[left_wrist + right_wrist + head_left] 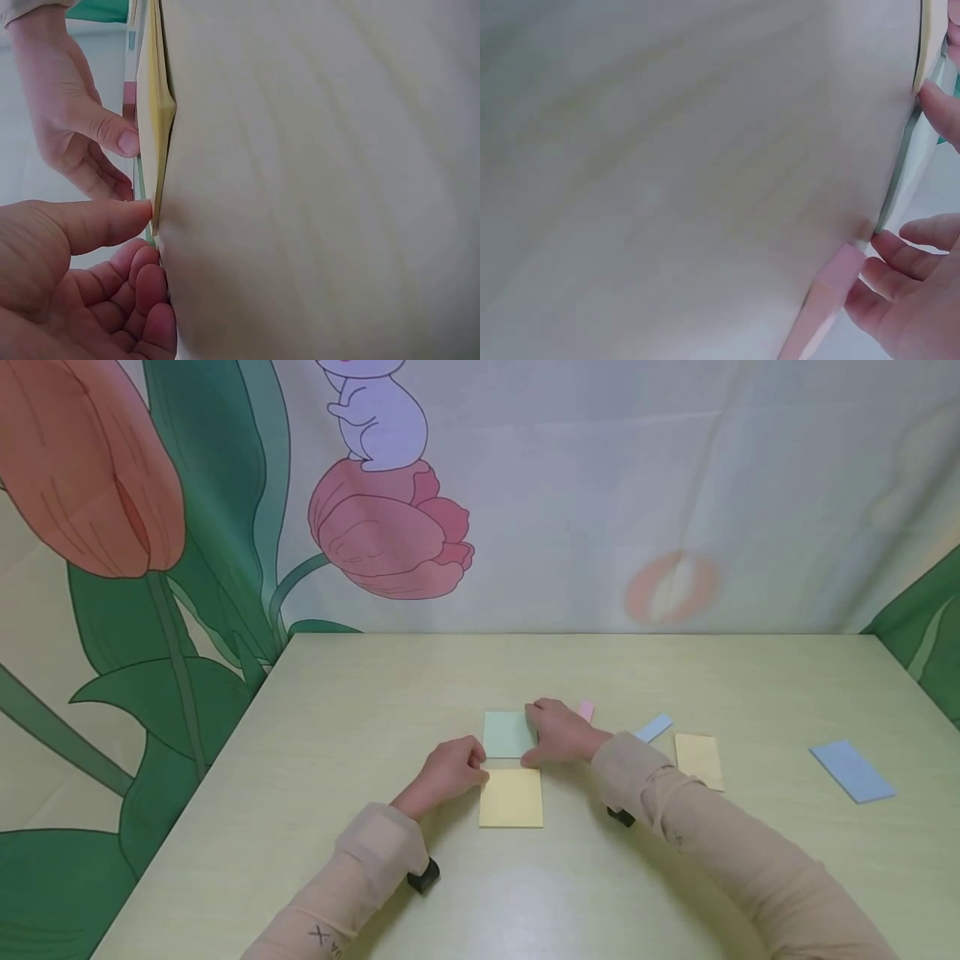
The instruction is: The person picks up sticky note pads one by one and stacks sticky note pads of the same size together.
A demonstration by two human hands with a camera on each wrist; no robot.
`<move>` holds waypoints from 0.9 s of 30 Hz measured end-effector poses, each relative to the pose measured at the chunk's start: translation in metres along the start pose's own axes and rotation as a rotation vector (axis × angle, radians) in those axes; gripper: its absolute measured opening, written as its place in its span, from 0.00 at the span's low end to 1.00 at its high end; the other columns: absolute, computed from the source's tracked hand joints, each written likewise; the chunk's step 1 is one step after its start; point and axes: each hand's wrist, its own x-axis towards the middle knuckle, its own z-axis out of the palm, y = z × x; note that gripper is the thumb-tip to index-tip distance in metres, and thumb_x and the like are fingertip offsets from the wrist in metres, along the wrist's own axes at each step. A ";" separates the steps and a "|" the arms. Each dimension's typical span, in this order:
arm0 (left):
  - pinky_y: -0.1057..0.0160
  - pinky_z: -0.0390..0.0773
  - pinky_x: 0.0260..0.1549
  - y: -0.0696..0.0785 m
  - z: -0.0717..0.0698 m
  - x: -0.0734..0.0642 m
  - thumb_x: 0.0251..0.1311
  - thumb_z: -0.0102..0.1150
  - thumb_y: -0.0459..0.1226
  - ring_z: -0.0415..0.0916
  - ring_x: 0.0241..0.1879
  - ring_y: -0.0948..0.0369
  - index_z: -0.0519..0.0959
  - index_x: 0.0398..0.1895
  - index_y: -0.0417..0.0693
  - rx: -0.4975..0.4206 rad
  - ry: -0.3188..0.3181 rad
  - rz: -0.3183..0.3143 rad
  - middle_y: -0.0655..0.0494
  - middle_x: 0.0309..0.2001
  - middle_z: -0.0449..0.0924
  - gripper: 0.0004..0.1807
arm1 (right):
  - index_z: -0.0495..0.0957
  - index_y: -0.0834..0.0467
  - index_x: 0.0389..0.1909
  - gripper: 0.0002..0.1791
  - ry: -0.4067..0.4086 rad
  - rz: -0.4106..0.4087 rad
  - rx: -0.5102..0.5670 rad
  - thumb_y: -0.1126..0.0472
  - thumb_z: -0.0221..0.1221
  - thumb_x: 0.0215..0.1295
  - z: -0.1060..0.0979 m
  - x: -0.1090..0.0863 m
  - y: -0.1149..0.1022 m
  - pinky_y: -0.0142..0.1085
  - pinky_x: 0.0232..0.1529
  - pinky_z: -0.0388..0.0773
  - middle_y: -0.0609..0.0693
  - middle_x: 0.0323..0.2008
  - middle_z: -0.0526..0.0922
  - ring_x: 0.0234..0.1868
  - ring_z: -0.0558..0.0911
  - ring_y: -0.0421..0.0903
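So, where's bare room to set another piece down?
Bare: the table left of the left hand, and the gap between the cream rectangle and far-right blue rectangle. Crowded: around the green square, hemmed by the yellow square, that hand and the right hand.

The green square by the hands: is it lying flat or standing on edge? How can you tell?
Lying flat: in the head view, the green square shows its broad face upward on the table.

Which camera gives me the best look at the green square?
The head view: it shows most of the green square from above. The left wrist view shows only slivers behind the yellow square; the right wrist view shows it nearly edge-on.
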 end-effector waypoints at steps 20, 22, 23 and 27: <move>0.69 0.67 0.28 0.001 0.000 -0.001 0.47 0.59 0.31 0.67 0.29 0.61 0.75 0.30 0.42 0.039 0.001 -0.007 0.54 0.27 0.73 0.05 | 0.60 0.65 0.60 0.48 -0.099 -0.007 -0.206 0.42 0.64 0.42 -0.014 0.010 -0.007 0.43 0.55 0.67 0.59 0.57 0.65 0.58 0.65 0.53; 0.69 0.67 0.28 0.001 0.000 0.000 0.47 0.58 0.31 0.67 0.28 0.61 0.75 0.29 0.42 0.037 0.000 -0.010 0.54 0.27 0.73 0.05 | 0.62 0.65 0.59 0.47 -0.098 -0.012 -0.215 0.41 0.64 0.41 -0.015 0.011 -0.007 0.43 0.54 0.68 0.59 0.56 0.65 0.57 0.66 0.53; 0.69 0.66 0.28 0.002 0.000 0.000 0.48 0.58 0.31 0.67 0.28 0.61 0.75 0.30 0.42 0.036 -0.002 -0.012 0.54 0.27 0.73 0.05 | 0.63 0.64 0.58 0.46 -0.098 -0.014 -0.218 0.41 0.64 0.41 -0.015 0.011 -0.006 0.43 0.54 0.68 0.58 0.56 0.66 0.56 0.66 0.53; 0.69 0.67 0.28 0.002 0.000 0.000 0.48 0.58 0.32 0.67 0.29 0.61 0.75 0.30 0.42 0.035 -0.010 -0.016 0.54 0.27 0.73 0.05 | 0.68 0.63 0.54 0.43 -0.092 -0.021 -0.234 0.40 0.64 0.39 -0.014 0.014 -0.004 0.43 0.51 0.69 0.57 0.54 0.67 0.54 0.67 0.52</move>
